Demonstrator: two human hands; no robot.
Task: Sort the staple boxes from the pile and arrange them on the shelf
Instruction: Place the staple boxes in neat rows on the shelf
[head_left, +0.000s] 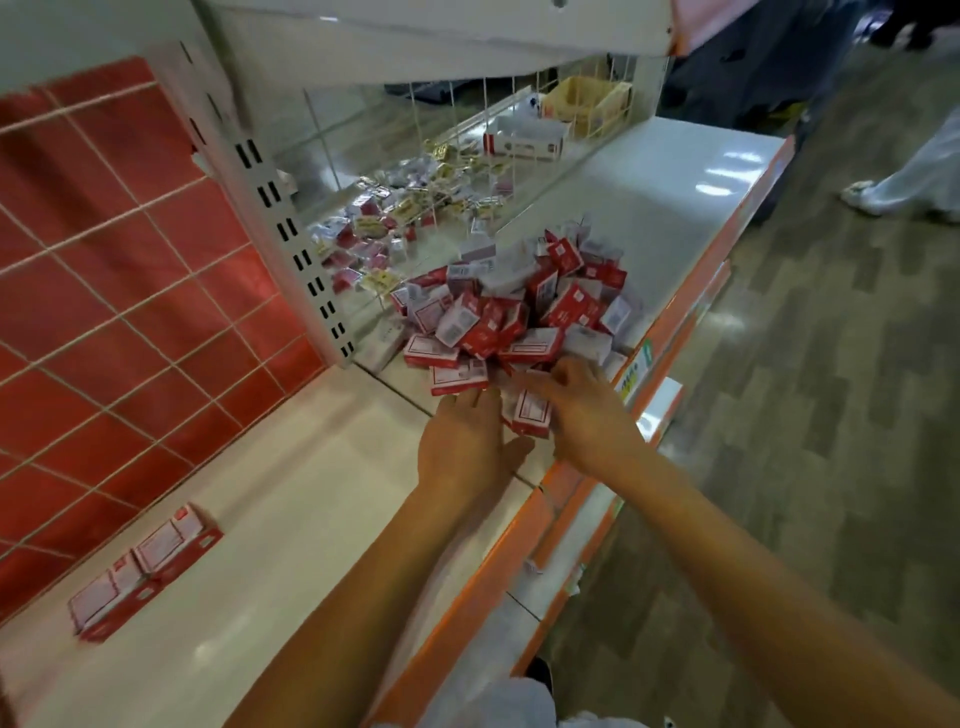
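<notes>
A pile of small red-and-white staple boxes (519, 306) lies on the white shelf (291, 483), against a mirrored divider. My left hand (467, 441) reaches to the pile's near edge with its fingers straight, holding nothing. My right hand (582, 410) curls over one upright staple box (531, 413) at the near edge and grips it, between my two hands. A short row of staple boxes (140, 566) lies arranged at the shelf's near left, by the red tiled back wall.
The shelf's orange front edge (670, 317) carries price tags. A wire grid divider (467, 156) stands behind the pile, with yellow packets and a white box beyond it. An upper shelf (441, 31) overhangs. A person's leg and shoe (883, 192) stand in the aisle at right.
</notes>
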